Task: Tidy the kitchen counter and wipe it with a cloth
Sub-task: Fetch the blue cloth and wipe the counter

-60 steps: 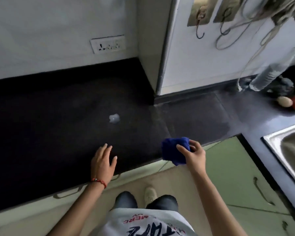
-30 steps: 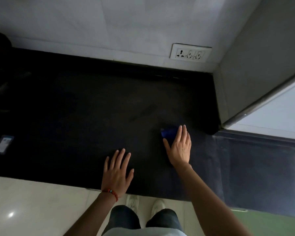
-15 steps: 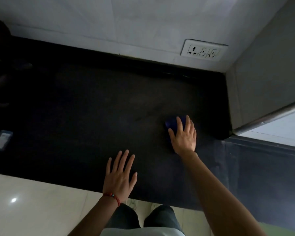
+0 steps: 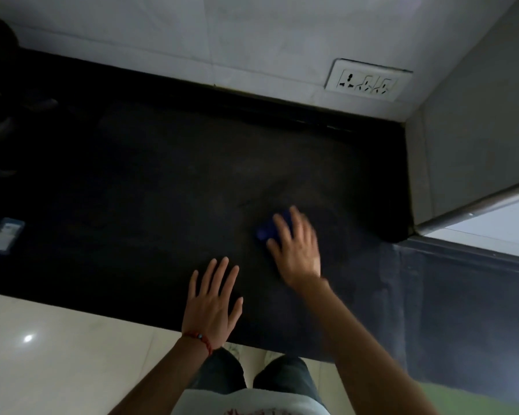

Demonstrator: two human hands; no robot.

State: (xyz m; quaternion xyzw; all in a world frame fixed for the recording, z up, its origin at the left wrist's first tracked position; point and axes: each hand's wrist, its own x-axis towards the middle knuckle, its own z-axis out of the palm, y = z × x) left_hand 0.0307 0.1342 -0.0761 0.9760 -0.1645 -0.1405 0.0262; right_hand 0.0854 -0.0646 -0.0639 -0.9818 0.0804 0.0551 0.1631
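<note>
- The blue cloth (image 4: 271, 229) is pressed flat against the dark bench (image 4: 138, 187) under the right hand (image 4: 297, 250), right of centre; only its far left part shows past the fingers.
- The right hand's grip is laid open over the cloth, fingers spread rather than curled around it; the hand is blurred.
- The left hand (image 4: 212, 307) is rested palm down near the front edge, fingers splayed, nothing held.
- A red thread bracelet (image 4: 199, 339) is worn at the left wrist.
- A white socket plate (image 4: 367, 83) is set in the wall behind.

wiping the dark surface (image 4: 162, 181)
my right hand (image 4: 297, 250), blurred, presses flat on the blue cloth (image 4: 267, 230); my left hand (image 4: 213, 307) lies spread beside it.
</note>
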